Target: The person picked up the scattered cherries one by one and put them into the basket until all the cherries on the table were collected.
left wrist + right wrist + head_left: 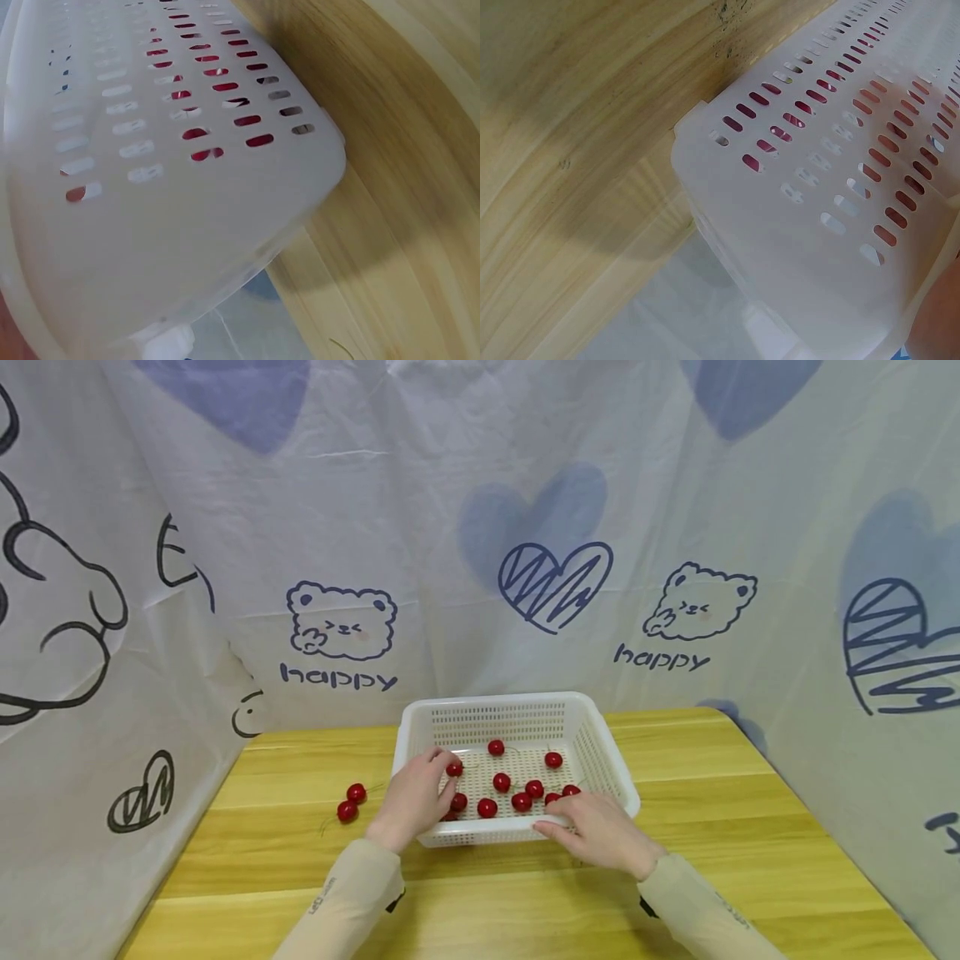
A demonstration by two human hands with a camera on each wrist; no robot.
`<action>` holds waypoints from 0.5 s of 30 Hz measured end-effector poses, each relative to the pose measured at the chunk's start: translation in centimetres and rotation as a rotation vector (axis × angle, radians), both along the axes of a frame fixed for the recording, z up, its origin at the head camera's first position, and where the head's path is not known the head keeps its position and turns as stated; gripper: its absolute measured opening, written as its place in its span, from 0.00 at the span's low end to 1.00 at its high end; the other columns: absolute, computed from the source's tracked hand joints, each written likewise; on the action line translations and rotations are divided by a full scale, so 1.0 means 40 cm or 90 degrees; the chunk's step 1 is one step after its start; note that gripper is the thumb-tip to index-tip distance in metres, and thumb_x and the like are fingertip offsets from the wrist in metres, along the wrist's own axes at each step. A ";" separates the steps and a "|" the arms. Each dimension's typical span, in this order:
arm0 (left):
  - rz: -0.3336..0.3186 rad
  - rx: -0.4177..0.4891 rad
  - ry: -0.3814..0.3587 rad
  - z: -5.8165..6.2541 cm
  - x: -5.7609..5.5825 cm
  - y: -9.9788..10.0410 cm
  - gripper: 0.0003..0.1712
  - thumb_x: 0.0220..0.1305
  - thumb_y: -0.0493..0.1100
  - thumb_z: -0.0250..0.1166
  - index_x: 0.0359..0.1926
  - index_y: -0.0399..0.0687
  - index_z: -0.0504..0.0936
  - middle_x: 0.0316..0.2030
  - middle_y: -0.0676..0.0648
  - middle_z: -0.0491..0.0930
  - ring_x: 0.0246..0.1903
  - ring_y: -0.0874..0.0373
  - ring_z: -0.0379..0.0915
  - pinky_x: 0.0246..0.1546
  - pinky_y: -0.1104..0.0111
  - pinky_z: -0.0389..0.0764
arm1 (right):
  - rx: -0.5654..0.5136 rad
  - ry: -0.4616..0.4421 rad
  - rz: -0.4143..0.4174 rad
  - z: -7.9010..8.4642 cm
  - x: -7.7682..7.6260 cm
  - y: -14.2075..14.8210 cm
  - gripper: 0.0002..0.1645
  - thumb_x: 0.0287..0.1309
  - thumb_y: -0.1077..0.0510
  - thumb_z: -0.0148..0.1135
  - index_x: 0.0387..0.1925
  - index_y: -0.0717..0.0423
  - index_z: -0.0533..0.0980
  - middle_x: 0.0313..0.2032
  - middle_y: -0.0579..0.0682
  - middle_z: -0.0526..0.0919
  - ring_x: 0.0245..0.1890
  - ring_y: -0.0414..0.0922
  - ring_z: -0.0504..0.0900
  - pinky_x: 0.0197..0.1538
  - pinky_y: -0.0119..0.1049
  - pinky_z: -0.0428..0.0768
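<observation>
A white perforated plastic basket stands on the table with several red cherries on its floor. My left hand reaches over the basket's front left part, with a cherry between its fingertips and thumb. At the front right, my right hand straddles the rim: the thumb lies along the front edge and the fingers curl inside, close by other cherries. Through the slots in the right wrist view, skin shows behind the basket wall. The left wrist view has mostly the basket's slotted wall, with red behind it.
Two cherries with thin stems lie on the wooden table, left of the basket. A printed cloth hangs behind the table and at both sides. The basket's back wall stands near the table's far edge.
</observation>
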State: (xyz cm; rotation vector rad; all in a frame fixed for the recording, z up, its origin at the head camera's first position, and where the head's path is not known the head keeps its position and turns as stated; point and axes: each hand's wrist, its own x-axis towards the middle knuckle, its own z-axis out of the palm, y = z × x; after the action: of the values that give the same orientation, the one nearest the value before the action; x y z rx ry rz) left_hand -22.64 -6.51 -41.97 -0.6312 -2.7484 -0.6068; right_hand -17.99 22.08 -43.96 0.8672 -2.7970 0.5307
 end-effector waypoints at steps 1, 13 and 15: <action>0.003 0.000 -0.004 0.001 0.001 -0.002 0.13 0.65 0.41 0.66 0.51 0.48 0.82 0.50 0.46 0.82 0.49 0.49 0.81 0.54 0.55 0.84 | 0.000 0.000 -0.001 0.000 0.000 0.000 0.25 0.70 0.35 0.53 0.18 0.37 0.68 0.14 0.31 0.63 0.17 0.29 0.61 0.24 0.24 0.63; 0.034 0.005 0.019 0.012 0.005 -0.042 0.15 0.65 0.40 0.65 0.53 0.46 0.81 0.52 0.45 0.81 0.48 0.47 0.82 0.47 0.55 0.86 | 0.000 0.008 0.001 -0.004 -0.001 0.000 0.24 0.70 0.35 0.53 0.19 0.36 0.70 0.15 0.30 0.64 0.18 0.29 0.62 0.25 0.24 0.65; 0.042 0.004 0.025 0.011 0.004 -0.052 0.16 0.66 0.40 0.65 0.54 0.46 0.81 0.52 0.45 0.81 0.47 0.48 0.82 0.44 0.56 0.87 | -0.001 0.007 0.002 -0.004 -0.002 0.000 0.24 0.70 0.35 0.53 0.19 0.36 0.70 0.15 0.30 0.64 0.18 0.29 0.62 0.25 0.24 0.65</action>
State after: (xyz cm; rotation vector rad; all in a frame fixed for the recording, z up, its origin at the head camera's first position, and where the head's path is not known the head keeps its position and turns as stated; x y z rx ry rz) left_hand -22.46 -8.58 -41.52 -0.5432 -2.7176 -0.5805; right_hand -18.05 22.08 -44.13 0.8722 -2.7847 0.5277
